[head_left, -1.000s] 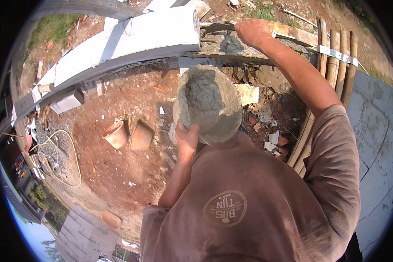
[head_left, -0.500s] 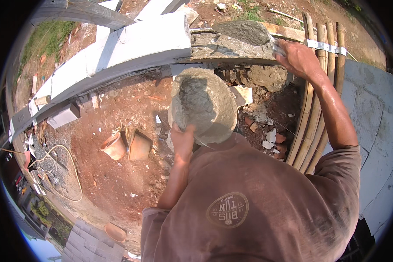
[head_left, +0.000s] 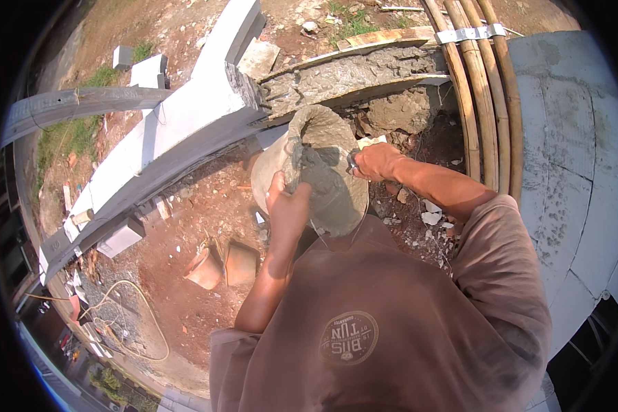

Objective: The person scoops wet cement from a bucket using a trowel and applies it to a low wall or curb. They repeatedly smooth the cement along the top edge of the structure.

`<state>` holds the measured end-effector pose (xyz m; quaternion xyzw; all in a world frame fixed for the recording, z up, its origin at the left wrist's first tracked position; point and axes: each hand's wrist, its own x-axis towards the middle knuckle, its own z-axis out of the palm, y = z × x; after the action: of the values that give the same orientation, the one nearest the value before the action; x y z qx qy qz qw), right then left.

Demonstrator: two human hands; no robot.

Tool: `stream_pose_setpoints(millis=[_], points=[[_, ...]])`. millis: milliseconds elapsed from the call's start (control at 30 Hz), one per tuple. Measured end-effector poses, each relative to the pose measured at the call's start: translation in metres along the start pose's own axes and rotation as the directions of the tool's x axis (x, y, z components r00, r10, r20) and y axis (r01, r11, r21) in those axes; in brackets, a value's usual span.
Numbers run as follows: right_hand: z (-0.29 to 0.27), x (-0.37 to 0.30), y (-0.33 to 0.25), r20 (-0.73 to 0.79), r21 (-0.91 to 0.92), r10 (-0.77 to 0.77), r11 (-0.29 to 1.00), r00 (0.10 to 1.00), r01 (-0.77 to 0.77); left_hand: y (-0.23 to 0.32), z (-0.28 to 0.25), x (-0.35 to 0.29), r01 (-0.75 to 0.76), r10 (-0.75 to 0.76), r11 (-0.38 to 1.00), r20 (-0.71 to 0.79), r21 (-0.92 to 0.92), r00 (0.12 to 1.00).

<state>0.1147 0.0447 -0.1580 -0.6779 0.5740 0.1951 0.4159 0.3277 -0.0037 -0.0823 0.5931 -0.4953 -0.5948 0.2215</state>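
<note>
A mortar-caked bucket [head_left: 268, 175] is tilted in front of my chest, with wet grey mortar [head_left: 323, 184] inside. My left hand [head_left: 288, 206] is closed on its near left rim. At the bucket's right side, my right hand [head_left: 379, 163] grips the handle of a trowel [head_left: 353, 163]. The trowel's blade cannot be told apart from the mortar in the bucket. Beyond the bucket, a bed of wet mortar [head_left: 357, 77] lies between form boards, meeting the end of a white block wall [head_left: 185, 113].
Bamboo poles [head_left: 491, 103], strapped together, stand to the right, beside grey slabs [head_left: 563, 165]. A grey beam [head_left: 82, 110] crosses the wall at the left. Two clay-coloured pots [head_left: 241, 264] lie on the soil near a looped hose [head_left: 163, 329]. Rubble [head_left: 429, 214] litters the ground.
My right hand has brought the trowel from above the mortar bed back to the bucket. The bucket has tipped, its mouth turning to the right. My view has shifted too.
</note>
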Motion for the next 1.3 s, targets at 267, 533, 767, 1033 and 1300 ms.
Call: stream_pose_setpoints(millis=[267,533,767,1033,1300], points=[[0.027,-0.027,0.05,0.043,0.405,-0.146,0.907,0.988,0.116,0.016,0.016,0.003,0.093,-0.083,0.993,0.138,-0.07,0.987],[-0.003,-0.081,0.096,-0.084,0.668,-0.044,0.739,0.996,0.089,0.011,0.045,0.007,0.179,-0.163,0.973,0.117,-0.146,0.98],[-0.071,-0.151,0.208,-0.374,0.413,0.291,0.903,0.881,-0.123,0.001,0.071,0.01,0.228,-0.21,0.951,0.105,-0.208,0.972],[-0.052,-0.12,0.277,-0.541,0.083,0.528,0.808,0.655,-0.583,-0.024,0.074,0.012,0.168,-0.168,0.985,0.007,-0.038,0.986],[-0.08,-0.14,0.161,-0.259,-0.109,0.257,0.95,0.931,-0.292,-0.02,0.081,0.016,0.074,-0.076,0.996,0.024,0.046,0.997]])
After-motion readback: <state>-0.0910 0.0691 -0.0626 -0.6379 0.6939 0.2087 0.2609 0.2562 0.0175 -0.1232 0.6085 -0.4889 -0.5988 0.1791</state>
